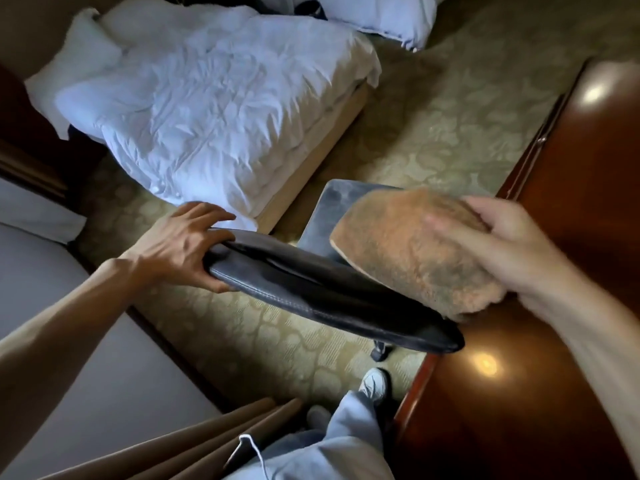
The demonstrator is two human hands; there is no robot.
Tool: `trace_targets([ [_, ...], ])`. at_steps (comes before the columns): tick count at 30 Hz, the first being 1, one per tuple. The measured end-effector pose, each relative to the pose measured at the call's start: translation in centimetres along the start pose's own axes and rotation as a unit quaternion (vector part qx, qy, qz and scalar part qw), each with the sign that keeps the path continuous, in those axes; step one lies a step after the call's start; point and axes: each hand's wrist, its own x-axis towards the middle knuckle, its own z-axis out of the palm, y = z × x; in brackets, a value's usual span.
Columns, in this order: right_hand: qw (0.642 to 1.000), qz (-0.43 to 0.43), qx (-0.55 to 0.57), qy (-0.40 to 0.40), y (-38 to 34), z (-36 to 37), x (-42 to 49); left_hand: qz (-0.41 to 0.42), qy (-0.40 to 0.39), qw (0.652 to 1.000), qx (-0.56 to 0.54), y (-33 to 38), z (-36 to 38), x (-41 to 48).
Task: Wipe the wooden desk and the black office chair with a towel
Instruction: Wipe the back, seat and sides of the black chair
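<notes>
Left hand [180, 244] is on the black office chair [311, 289], thumb under and fingers curled over the top edge of the backrest, gripping its left end. Right hand [512, 251], a little blurred, has its fingers closed round a bunched orange-brown towel [408, 251], and the towel lies against the right half of that backrest's top edge. The cloth looks grey and smudged on its lower part. Behind the towel a flat grey panel [329, 209] of the chair shows, and below the backrest there's one dark castor [381, 351] on the patterned carpet [433, 126]. The wooden bench [588, 168] runs down the right side, glossy red-brown with two lamp glints on it, its edge just beside the chair's right end. Up left, a bed [207, 116] with a rumpled white duvet; a pillow [381, 15] lies on the floor beyond it. Down at the bottom: tan curtain folds [207, 441], grey trousers [346, 438] and a pale shoe [374, 382].
</notes>
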Motion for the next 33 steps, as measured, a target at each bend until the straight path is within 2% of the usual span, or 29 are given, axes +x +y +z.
trace_targets([
  [2, 0.995, 0.017, 0.094, -0.013, 0.3, -1.5, -0.3, -0.018, 0.009, 1.000, -0.012, -0.2, 0.2, -0.2],
  [3, 0.995, 0.015, 0.094, -0.028, 0.7, -1.9, -0.5, -0.032, 0.011, 0.999, -0.018, -0.4, 0.4, -0.4],
  [6, 0.994, 0.012, 0.007, -0.113, 3.1, -1.5, -1.3, -0.075, -0.003, 0.996, -0.048, -1.2, 0.9, -0.5],
  [8, 0.983, 0.030, -0.050, -0.174, 5.0, 0.5, -2.5, -0.065, -0.028, 0.996, -0.060, -1.7, 1.2, -0.4],
  [12, 0.975, 0.002, -0.141, -0.170, 7.6, 3.6, -4.5, -0.069, -0.043, 0.993, -0.087, -2.7, 1.7, -1.4],
  [15, 0.975, 0.034, -0.110, -0.191, 7.5, 4.5, -5.5, -0.081, -0.023, 0.992, -0.094, -3.2, 2.1, -2.0],
  [17, 0.982, 0.036, -0.088, -0.161, 7.3, 5.5, -6.9, -0.079, -0.010, 0.991, -0.105, -3.3, 2.3, -2.0],
  [20, 0.993, 0.046, -0.100, -0.051, 6.8, 7.3, -8.7, -0.088, 0.006, 0.989, -0.121, -3.3, 2.9, -1.9],
  [23, 0.985, 0.065, -0.153, 0.043, 5.2, 9.4, -9.1, -0.101, 0.015, 0.989, -0.111, -3.1, 3.6, -2.1],
  [26, 0.969, 0.103, -0.219, 0.051, 2.4, 10.8, -8.3, -0.088, 0.038, 0.990, -0.102, -3.2, 4.1, -1.9],
  [30, 0.926, 0.048, -0.373, 0.030, -1.3, 13.8, -6.2, -0.058, 0.061, 0.991, -0.104, -4.1, 5.1, -1.3],
  [33, 0.908, 0.011, -0.418, 0.033, -3.2, 18.7, -3.9, -0.038, 0.081, 0.990, -0.112, -4.8, 5.7, -1.3],
])
